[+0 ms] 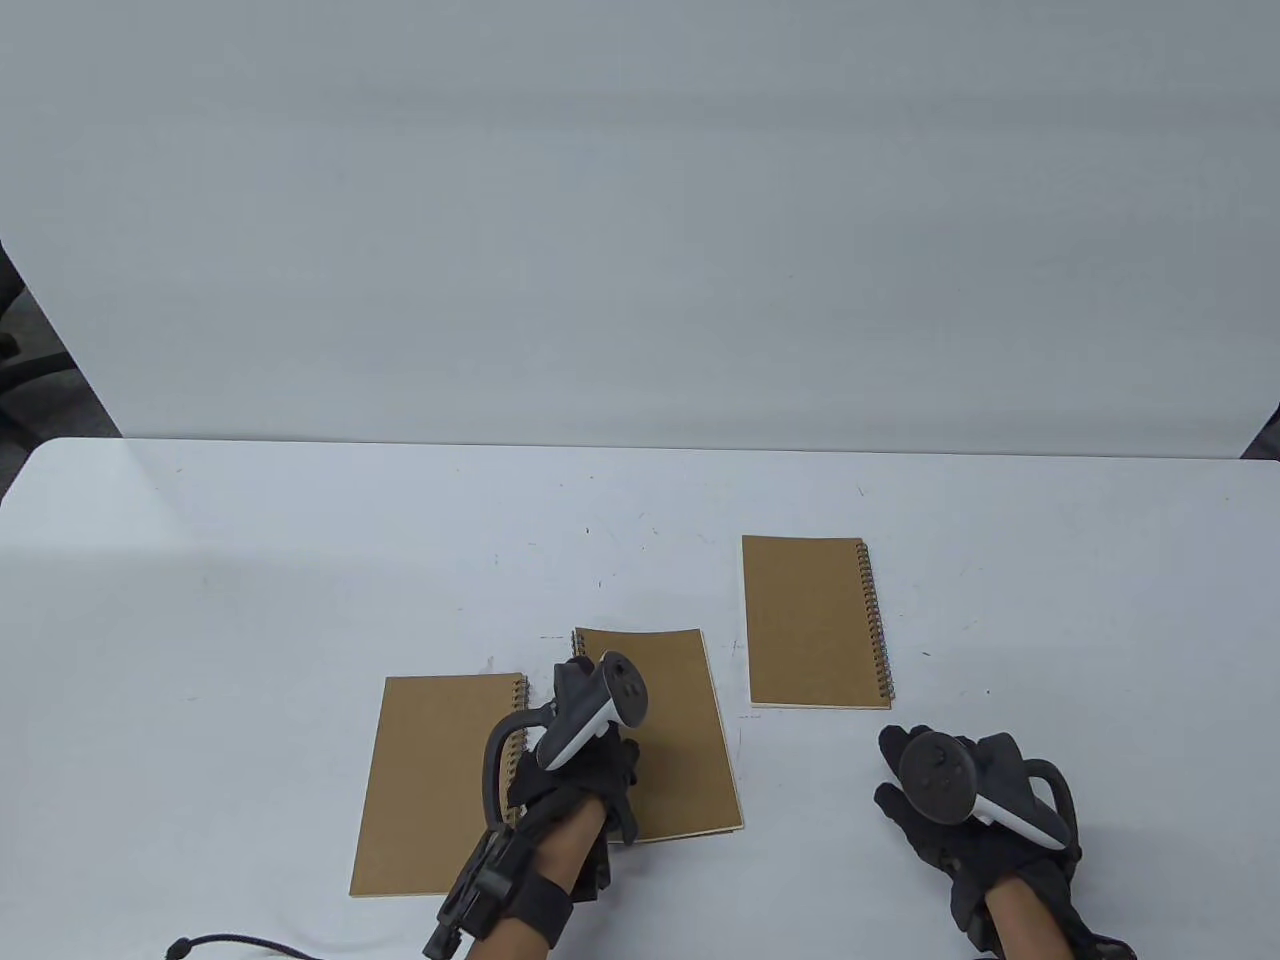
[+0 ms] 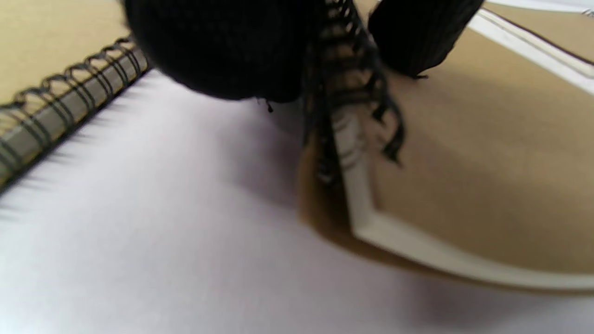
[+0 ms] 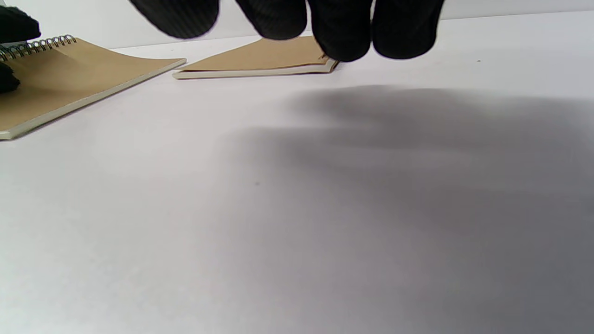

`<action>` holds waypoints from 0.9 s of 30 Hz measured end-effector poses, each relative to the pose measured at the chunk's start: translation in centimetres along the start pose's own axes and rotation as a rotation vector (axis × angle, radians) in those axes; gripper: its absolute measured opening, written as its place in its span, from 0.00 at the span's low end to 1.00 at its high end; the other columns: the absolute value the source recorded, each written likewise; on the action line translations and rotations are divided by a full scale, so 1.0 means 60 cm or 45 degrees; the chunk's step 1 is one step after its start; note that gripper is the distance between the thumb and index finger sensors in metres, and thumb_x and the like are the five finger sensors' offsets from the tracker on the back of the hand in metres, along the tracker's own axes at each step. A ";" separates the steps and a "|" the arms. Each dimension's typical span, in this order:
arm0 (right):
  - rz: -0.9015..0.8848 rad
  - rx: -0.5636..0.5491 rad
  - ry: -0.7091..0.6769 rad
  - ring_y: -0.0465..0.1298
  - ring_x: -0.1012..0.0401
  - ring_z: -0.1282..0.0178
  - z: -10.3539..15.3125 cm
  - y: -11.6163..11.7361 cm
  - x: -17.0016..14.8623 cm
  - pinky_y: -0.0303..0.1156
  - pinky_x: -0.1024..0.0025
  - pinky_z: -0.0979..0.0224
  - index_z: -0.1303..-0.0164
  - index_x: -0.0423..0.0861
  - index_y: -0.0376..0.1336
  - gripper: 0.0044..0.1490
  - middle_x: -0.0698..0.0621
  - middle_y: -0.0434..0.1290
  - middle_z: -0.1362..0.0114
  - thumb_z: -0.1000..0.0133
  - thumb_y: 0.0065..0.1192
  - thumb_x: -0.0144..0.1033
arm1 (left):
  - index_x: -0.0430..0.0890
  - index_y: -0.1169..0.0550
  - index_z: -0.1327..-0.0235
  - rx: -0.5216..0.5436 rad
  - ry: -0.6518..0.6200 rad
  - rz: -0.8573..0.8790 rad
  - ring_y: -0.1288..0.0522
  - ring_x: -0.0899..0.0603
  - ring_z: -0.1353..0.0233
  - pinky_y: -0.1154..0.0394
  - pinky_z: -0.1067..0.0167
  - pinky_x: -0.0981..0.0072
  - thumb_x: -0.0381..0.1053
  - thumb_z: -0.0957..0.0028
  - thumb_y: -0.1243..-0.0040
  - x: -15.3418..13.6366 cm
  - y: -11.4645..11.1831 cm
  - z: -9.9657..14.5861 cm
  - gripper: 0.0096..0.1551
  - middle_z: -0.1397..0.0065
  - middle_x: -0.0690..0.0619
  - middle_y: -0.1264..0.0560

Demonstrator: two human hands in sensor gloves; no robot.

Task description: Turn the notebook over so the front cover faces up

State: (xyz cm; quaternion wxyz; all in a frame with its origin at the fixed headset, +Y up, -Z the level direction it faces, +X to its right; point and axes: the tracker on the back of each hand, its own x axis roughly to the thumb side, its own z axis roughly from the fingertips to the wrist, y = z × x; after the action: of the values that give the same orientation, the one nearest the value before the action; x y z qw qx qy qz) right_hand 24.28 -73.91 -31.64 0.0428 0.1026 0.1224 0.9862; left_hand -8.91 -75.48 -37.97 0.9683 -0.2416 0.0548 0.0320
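Three kraft spiral notebooks lie on the white table (image 1: 250, 600). My left hand (image 1: 590, 775) is at the spiral edge of the middle notebook (image 1: 685, 740). In the left wrist view my thumb and a finger (image 2: 417, 37) pinch that notebook (image 2: 487, 176) at its spiral binding, and its near corner stands slightly off the table. My right hand (image 1: 910, 780) rests low over the bare table at the front right, fingers (image 3: 341, 32) spread and holding nothing. The middle notebook also shows in the right wrist view (image 3: 69, 83).
The left notebook (image 1: 440, 780) lies close beside my left hand, its spiral (image 2: 69, 88) toward the middle notebook. The right notebook (image 1: 812, 622) lies farther back, beyond my right hand, and shows in the right wrist view (image 3: 264, 58). A black cable (image 1: 230, 942) lies at the front edge.
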 end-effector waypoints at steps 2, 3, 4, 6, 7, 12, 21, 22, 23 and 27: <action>0.007 0.001 0.002 0.62 0.32 0.22 0.000 0.000 0.000 0.47 0.21 0.32 0.19 0.41 0.52 0.40 0.33 0.61 0.15 0.38 0.48 0.49 | 0.39 0.72 0.26 -0.005 0.027 -0.033 0.21 0.44 0.50 0.18 0.62 0.64 0.62 0.40 0.44 0.000 -0.002 0.001 0.63 0.34 0.38 0.30; 0.009 -0.003 0.002 0.62 0.32 0.23 0.000 0.000 0.000 0.47 0.21 0.32 0.19 0.41 0.52 0.40 0.33 0.61 0.15 0.38 0.48 0.49 | 0.38 0.71 0.26 0.009 0.038 -0.062 0.21 0.44 0.50 0.17 0.62 0.65 0.64 0.40 0.44 -0.001 0.000 0.002 0.64 0.34 0.38 0.30; 0.010 -0.002 -0.001 0.62 0.32 0.23 -0.001 0.000 0.000 0.47 0.21 0.32 0.19 0.41 0.52 0.40 0.33 0.61 0.15 0.38 0.48 0.49 | 0.38 0.72 0.26 0.008 0.052 -0.085 0.22 0.43 0.49 0.18 0.61 0.64 0.64 0.40 0.44 -0.001 0.001 0.004 0.64 0.33 0.36 0.31; 0.009 -0.004 -0.001 0.62 0.32 0.22 -0.001 0.001 -0.001 0.47 0.21 0.32 0.19 0.41 0.52 0.40 0.33 0.61 0.15 0.38 0.48 0.49 | 0.39 0.72 0.26 0.062 0.057 -0.148 0.22 0.42 0.46 0.18 0.59 0.64 0.61 0.39 0.44 -0.003 0.006 0.012 0.63 0.30 0.36 0.34; 0.012 -0.007 -0.004 0.62 0.32 0.22 -0.001 0.000 0.000 0.47 0.21 0.32 0.19 0.41 0.52 0.40 0.33 0.61 0.15 0.38 0.48 0.49 | 0.39 0.72 0.25 0.098 0.043 -0.168 0.23 0.42 0.46 0.18 0.58 0.63 0.61 0.39 0.44 -0.006 0.009 0.018 0.63 0.29 0.36 0.35; 0.015 -0.014 -0.011 0.62 0.32 0.22 0.000 0.000 0.001 0.47 0.21 0.32 0.19 0.41 0.52 0.40 0.33 0.61 0.15 0.38 0.48 0.49 | 0.41 0.72 0.24 0.139 0.097 -0.239 0.25 0.39 0.42 0.19 0.53 0.59 0.58 0.38 0.44 -0.037 0.018 0.043 0.61 0.28 0.34 0.38; 0.016 -0.003 -0.016 0.62 0.32 0.22 -0.001 0.002 0.003 0.47 0.21 0.32 0.19 0.41 0.52 0.40 0.33 0.61 0.15 0.38 0.48 0.49 | 0.39 0.76 0.27 -0.031 0.187 -0.212 0.48 0.16 0.22 0.36 0.34 0.24 0.66 0.39 0.45 -0.118 -0.016 0.052 0.67 0.18 0.24 0.58; 0.014 -0.001 -0.018 0.62 0.32 0.22 -0.002 0.002 0.003 0.47 0.21 0.32 0.19 0.41 0.52 0.40 0.33 0.61 0.15 0.38 0.48 0.49 | 0.39 0.76 0.27 -0.066 0.186 -0.194 0.51 0.13 0.22 0.38 0.35 0.21 0.66 0.40 0.45 -0.124 -0.021 0.051 0.68 0.18 0.23 0.59; 0.013 0.001 -0.018 0.62 0.32 0.22 -0.002 0.002 0.003 0.47 0.21 0.32 0.19 0.41 0.52 0.40 0.33 0.61 0.15 0.38 0.47 0.49 | 0.39 0.76 0.28 -0.093 0.176 -0.178 0.54 0.12 0.22 0.40 0.35 0.19 0.66 0.39 0.46 -0.128 -0.026 0.048 0.67 0.18 0.22 0.60; 0.009 0.017 -0.021 0.62 0.32 0.22 -0.002 0.005 0.004 0.47 0.21 0.32 0.19 0.41 0.51 0.40 0.33 0.61 0.15 0.38 0.47 0.49 | 0.39 0.77 0.29 -0.211 0.125 0.059 0.58 0.10 0.24 0.43 0.36 0.17 0.62 0.38 0.48 -0.147 -0.034 0.038 0.63 0.21 0.20 0.64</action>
State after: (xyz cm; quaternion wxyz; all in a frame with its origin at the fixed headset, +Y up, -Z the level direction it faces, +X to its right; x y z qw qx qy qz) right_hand 24.02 -74.18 -31.65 0.0398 0.1115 0.1281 0.9847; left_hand -17.25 -76.53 -33.92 0.9401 -0.3209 0.1051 0.0468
